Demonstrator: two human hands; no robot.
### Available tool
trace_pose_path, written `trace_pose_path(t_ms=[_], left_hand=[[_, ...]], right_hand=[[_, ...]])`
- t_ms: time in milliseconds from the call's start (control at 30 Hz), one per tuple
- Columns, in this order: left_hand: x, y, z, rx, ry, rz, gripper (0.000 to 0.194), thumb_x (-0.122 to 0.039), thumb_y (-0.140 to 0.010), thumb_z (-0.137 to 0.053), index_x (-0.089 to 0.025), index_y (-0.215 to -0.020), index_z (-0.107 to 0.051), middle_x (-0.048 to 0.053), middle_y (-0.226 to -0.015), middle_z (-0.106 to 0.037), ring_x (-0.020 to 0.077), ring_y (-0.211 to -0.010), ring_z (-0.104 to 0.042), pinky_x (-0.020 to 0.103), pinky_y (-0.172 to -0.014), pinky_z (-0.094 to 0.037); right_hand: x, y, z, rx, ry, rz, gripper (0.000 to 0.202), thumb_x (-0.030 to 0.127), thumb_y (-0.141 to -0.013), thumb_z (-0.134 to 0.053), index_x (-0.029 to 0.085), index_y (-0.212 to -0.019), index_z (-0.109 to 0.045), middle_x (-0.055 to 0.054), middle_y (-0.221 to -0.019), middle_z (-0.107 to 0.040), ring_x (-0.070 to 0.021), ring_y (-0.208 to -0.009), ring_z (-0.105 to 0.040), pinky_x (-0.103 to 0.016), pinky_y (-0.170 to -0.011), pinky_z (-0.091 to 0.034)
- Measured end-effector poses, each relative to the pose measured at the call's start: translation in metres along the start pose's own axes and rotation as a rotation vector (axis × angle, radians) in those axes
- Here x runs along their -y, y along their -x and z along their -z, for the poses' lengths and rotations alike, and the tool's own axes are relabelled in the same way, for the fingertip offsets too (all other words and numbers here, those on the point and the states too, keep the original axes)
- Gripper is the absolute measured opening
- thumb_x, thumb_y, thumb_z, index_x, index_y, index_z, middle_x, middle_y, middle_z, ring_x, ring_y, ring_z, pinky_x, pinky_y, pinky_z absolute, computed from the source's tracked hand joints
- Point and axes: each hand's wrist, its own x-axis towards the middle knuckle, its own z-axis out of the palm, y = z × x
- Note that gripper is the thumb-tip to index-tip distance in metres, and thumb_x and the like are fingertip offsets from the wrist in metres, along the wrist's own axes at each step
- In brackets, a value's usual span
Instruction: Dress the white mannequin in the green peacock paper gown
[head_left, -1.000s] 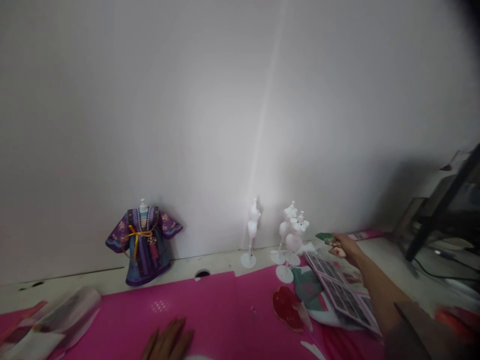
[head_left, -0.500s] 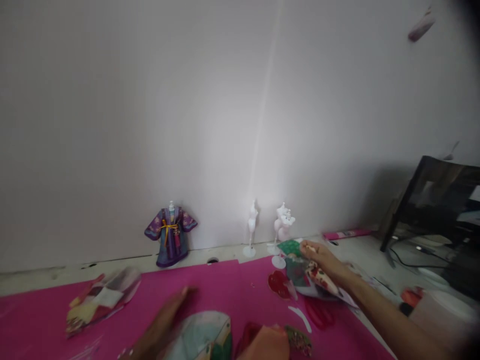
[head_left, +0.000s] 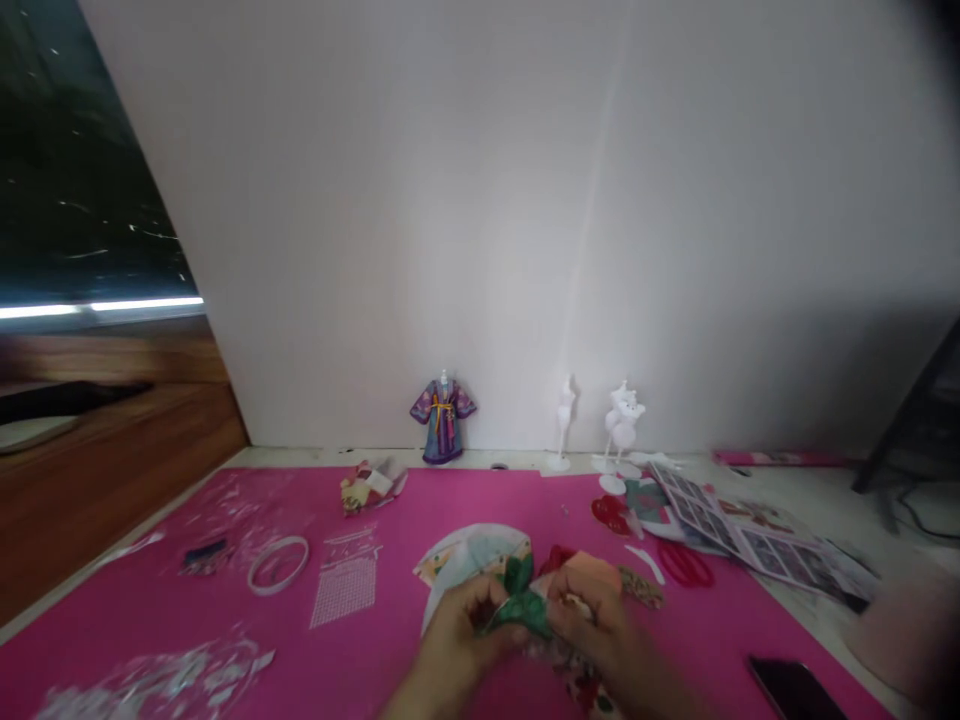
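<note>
Both hands meet low in the middle, over the pink mat (head_left: pixel 420 500). My left hand (head_left: pixel 465 635) pinches the left side of a green patterned fabric piece (head_left: pixel 525 612). On its right side, my right hand (head_left: pixel 592 620) has fingers closed on the same green fabric; a floral red and cream cloth (head_left: pixel 581 685) hangs below that hand. Just behind lie a pale round fabric piece (head_left: pixel 476 548) with a patterned edge and an orange cloth (head_left: pixel 592 568). Motion blurs the fingertips somewhat.
A purple robe on a small stand (head_left: pixel 443 420) and white mini mannequins (head_left: pixel 621 420) line the wall. Left are a tape ring (head_left: pixel 278 566), pearl sheet (head_left: pixel 345 590) and plastic scraps (head_left: pixel 180 680). Printed sheets (head_left: pixel 780 555) and a phone (head_left: pixel 795 688) lie right.
My right hand has come back from the right with the green and floral fabrics. My left hand has moved in and closed on the green piece. The view has swung left.
</note>
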Motion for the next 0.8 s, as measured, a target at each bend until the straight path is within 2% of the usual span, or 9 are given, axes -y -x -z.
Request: trace_pose_path(t_ms=[133, 233, 333, 433, 500, 600, 700, 800], left_hand=[[0.004, 0.032, 0.021, -0.085, 0.004, -0.029, 0.035, -0.042, -0.068, -0.079, -0.017, -0.066, -0.055, -0.001, -0.065, -0.059, 0.0122, -0.063, -0.054, 0.023, -0.062, -0.04], [0.005, 0.053, 0.032, -0.085, -0.154, -0.141, 0.024, -0.034, -0.075, -0.074, -0.017, -0.067, -0.06, 0.0, -0.069, -0.06, 0.0133, -0.067, -0.056, 0.024, -0.065, -0.041], [0.01, 0.069, 0.039, -0.041, -0.319, -0.221, 0.008, -0.023, -0.079, -0.069, -0.018, -0.08, -0.063, 0.003, -0.084, -0.063, 0.0163, -0.081, -0.059, 0.026, -0.073, -0.043], [0.016, 0.079, 0.047, 0.02, -0.311, -0.196, 0.026, -0.02, -0.074, -0.074, -0.023, -0.094, -0.058, 0.007, -0.119, -0.057, 0.0229, -0.107, -0.057, 0.033, -0.088, -0.044], [0.019, 0.083, 0.053, 0.061, -0.355, -0.195, 0.019, -0.02, -0.074, -0.075, -0.022, -0.085, -0.059, 0.007, -0.129, -0.051, 0.0254, -0.116, -0.053, 0.037, -0.095, -0.042], [0.024, 0.083, 0.06, 0.133, -0.431, -0.222, 0.013, -0.024, -0.078, -0.072, -0.02, -0.074, -0.06, 0.007, -0.13, -0.051, 0.0275, -0.121, -0.049, 0.041, -0.1, -0.038], [0.035, 0.08, 0.058, 0.105, -0.197, -0.223, 0.024, -0.036, -0.078, -0.071, -0.019, -0.073, -0.055, 0.008, -0.125, -0.053, 0.0283, -0.117, -0.052, 0.042, -0.096, -0.04], [0.051, 0.078, 0.046, -0.038, 0.145, -0.056, 0.038, -0.039, -0.069, -0.079, -0.021, -0.081, -0.048, 0.005, -0.113, -0.056, 0.0197, -0.092, -0.062, 0.031, -0.076, -0.047]], right_hand=[[-0.018, 0.016, -0.033, -0.038, -0.06, 0.056, 0.045, 0.063, -0.076, -0.061, 0.021, -0.071, -0.047, 0.007, -0.057, -0.042, -0.009, -0.051, -0.04, -0.02, -0.049, -0.032], [-0.038, 0.024, -0.052, -0.058, -0.082, 0.058, 0.044, 0.062, -0.079, -0.059, 0.021, -0.073, -0.047, 0.007, -0.057, -0.042, -0.008, -0.049, -0.038, -0.02, -0.048, -0.031], [-0.053, 0.026, -0.069, -0.045, -0.094, 0.02, 0.043, 0.062, -0.079, -0.059, 0.02, -0.075, -0.047, 0.008, -0.053, -0.042, -0.0069, -0.044, -0.038, -0.019, -0.044, -0.03], [-0.063, 0.024, -0.081, -0.03, -0.118, 0.02, 0.043, 0.061, -0.079, -0.06, 0.02, -0.075, -0.047, 0.009, -0.052, -0.044, -0.006, -0.042, -0.039, -0.017, -0.042, -0.029], [-0.067, 0.02, -0.087, -0.027, -0.172, 0.044, 0.041, 0.058, -0.08, -0.061, 0.02, -0.075, -0.048, 0.009, -0.051, -0.044, -0.0055, -0.041, -0.037, -0.017, -0.041, -0.028], [-0.072, 0.012, -0.089, -0.068, -0.354, 0.054, 0.036, 0.053, -0.081, -0.063, 0.02, -0.075, -0.048, 0.008, -0.052, -0.045, -0.006, -0.044, -0.039, -0.017, -0.043, -0.03], [-0.075, 0.006, -0.089, -0.099, -0.534, 0.007, 0.036, 0.051, -0.079, -0.066, 0.021, -0.076, -0.046, 0.009, -0.051, -0.046, -0.0061, -0.043, -0.04, -0.017, -0.044, -0.032], [-0.075, 0.004, -0.092, -0.137, -0.537, -0.052, 0.04, 0.053, -0.075, -0.07, 0.02, -0.074, -0.047, 0.01, -0.048, -0.044, -0.0043, -0.04, -0.036, -0.015, -0.042, -0.028]])
